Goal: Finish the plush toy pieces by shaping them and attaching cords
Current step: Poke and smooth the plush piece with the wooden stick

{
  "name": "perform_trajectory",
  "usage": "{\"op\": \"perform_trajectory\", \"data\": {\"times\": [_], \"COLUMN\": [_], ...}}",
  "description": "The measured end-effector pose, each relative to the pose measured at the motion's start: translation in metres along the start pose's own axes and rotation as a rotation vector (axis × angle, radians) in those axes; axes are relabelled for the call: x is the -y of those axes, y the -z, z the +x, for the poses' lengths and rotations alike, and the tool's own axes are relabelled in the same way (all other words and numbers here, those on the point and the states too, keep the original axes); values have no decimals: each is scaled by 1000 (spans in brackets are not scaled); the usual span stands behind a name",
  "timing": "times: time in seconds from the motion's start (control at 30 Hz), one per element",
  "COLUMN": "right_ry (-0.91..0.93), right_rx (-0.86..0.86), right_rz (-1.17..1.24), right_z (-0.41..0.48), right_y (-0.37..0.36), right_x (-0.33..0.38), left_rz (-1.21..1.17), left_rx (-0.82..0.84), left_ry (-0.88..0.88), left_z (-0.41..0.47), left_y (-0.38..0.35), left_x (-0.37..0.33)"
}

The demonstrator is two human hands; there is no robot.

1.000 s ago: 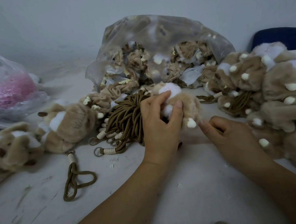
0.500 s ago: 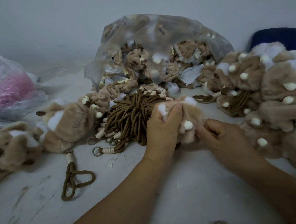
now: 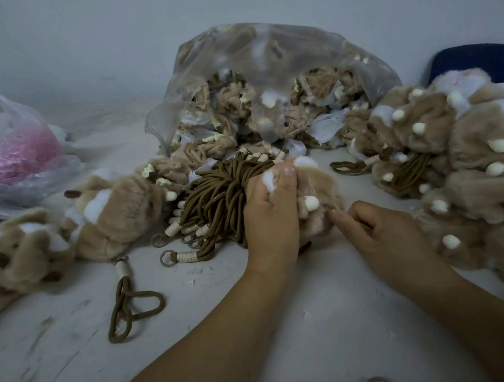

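A tan and white plush piece (image 3: 317,196) with a small cream nub lies at the table's middle. My left hand (image 3: 271,217) grips it from the left, fingers curled over its top. My right hand (image 3: 381,234) is at its lower right, the fingers curled and the fingertips touching the fur. Just left of the piece sits a bundle of brown cords (image 3: 216,195) with cream wrappings and metal rings. One loose brown cord (image 3: 129,303) lies on the table to the lower left.
A clear bag (image 3: 263,70) of unshaped plush pieces stands behind. A heap of plush pieces (image 3: 470,155) fills the right side. More plush toys (image 3: 109,212) lie left. A plastic bag with pink filling (image 3: 8,152) is far left. A blue chair back (image 3: 477,61) shows far right.
My left hand pulled the plush piece down and nearer, turning it so less white shows. My right hand moved in from just right of the piece to touch its lower right side.
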State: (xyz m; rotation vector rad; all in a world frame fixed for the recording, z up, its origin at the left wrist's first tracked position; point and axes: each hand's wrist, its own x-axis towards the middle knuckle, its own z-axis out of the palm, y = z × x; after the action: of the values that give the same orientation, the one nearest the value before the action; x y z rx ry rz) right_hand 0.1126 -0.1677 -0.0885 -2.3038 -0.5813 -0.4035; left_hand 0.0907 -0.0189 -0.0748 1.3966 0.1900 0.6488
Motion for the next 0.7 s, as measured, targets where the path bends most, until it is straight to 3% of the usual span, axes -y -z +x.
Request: {"op": "perform_trajectory", "data": {"times": [0.7], "right_ry": [-38], "right_rx": [-40], "right_rz": [60], "right_z": [-3], "right_y": [-3], "right_x": [12], "left_rz": [-18], "left_rx": [16], "left_ry": [-43], "left_z": [-15], "left_y": [-9], "left_x": [1]}}
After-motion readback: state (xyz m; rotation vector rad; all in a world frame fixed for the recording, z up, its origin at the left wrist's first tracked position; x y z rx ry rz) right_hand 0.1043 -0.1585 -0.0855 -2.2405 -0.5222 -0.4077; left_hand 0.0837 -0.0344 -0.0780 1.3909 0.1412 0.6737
